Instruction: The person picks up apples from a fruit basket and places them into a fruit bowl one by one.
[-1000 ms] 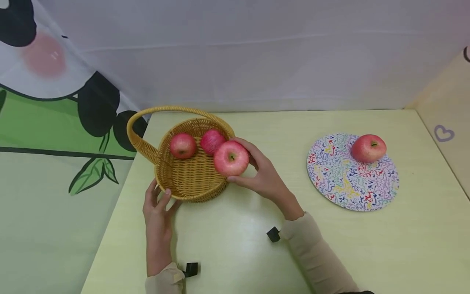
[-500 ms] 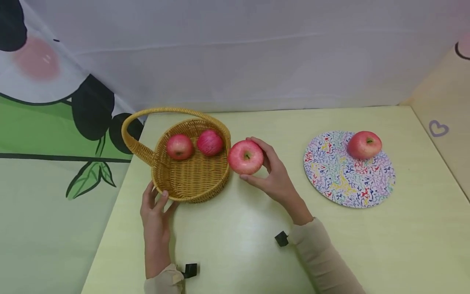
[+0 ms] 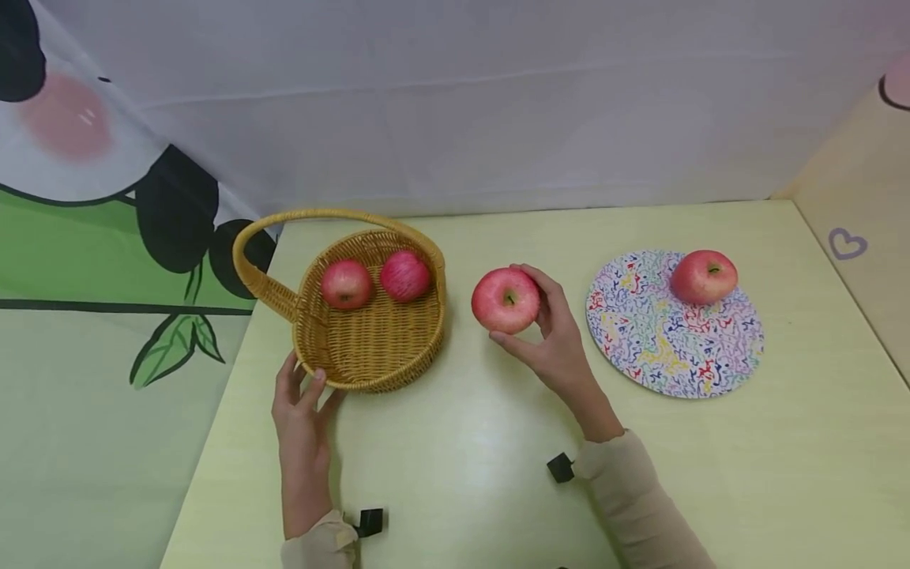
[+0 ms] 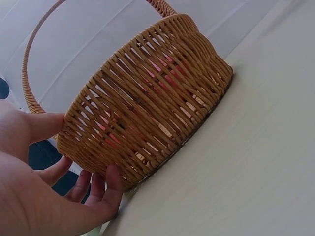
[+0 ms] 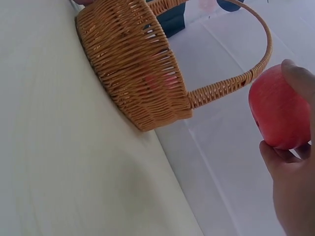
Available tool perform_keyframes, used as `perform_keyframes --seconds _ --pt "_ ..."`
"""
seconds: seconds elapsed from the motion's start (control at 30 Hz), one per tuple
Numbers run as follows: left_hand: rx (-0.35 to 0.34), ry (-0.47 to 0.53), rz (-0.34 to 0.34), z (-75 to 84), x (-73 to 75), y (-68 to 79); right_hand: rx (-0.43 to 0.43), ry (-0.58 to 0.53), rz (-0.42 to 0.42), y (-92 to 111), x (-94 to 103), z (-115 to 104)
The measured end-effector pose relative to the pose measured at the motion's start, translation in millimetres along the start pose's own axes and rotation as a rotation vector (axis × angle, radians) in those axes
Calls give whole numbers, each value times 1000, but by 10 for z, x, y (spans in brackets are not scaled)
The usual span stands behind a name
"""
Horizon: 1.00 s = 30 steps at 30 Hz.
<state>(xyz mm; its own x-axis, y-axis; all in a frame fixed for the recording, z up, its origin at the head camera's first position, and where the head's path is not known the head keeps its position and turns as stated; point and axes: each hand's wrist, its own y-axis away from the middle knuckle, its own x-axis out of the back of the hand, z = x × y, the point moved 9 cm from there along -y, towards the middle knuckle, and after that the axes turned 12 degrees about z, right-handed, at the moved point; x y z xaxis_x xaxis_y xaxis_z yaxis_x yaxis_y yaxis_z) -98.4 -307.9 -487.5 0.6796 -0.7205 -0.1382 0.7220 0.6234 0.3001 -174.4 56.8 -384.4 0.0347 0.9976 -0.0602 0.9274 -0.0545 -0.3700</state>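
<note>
My right hand (image 3: pixel 563 352) grips a red apple (image 3: pixel 503 302) between thumb and fingers, above the table and to the right of a wicker basket (image 3: pixel 366 348). In the right wrist view this apple (image 5: pixel 276 110) is up off the tabletop, its shadow cast below. With thumb at the rim and fingers against the lower wall, my left hand (image 4: pixel 44 189) holds the basket's near left side. Inside the basket lie a red apple (image 3: pixel 346 284) and a darker pink, streaked round fruit (image 3: pixel 405 276), side by side toward the back.
A round board with a colourful squiggle pattern (image 3: pixel 668 348) lies on the right of the pale table (image 3: pixel 455 474), with another apple (image 3: pixel 704 276) near its back edge. The basket's tall handle (image 3: pixel 341 213) arches at its far left. A white cloth backdrop (image 3: pixel 462 134) hangs behind.
My right hand has carried the apple rightward, from over the basket's right rim to beside the basket. The left hand keeps its place on the basket. The head view has shifted slightly.
</note>
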Motion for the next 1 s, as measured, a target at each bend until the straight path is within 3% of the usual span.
perform_keyframes --seconds 0.2,0.53,1.0 --pt "-2 0 10 4 12 -10 16 -9 87 19 211 183" --pt "1 -15 8 -17 18 -12 32 7 216 23 617 268" --pt "-2 -10 16 -31 20 -25 -37 254 373 43 1228 430"
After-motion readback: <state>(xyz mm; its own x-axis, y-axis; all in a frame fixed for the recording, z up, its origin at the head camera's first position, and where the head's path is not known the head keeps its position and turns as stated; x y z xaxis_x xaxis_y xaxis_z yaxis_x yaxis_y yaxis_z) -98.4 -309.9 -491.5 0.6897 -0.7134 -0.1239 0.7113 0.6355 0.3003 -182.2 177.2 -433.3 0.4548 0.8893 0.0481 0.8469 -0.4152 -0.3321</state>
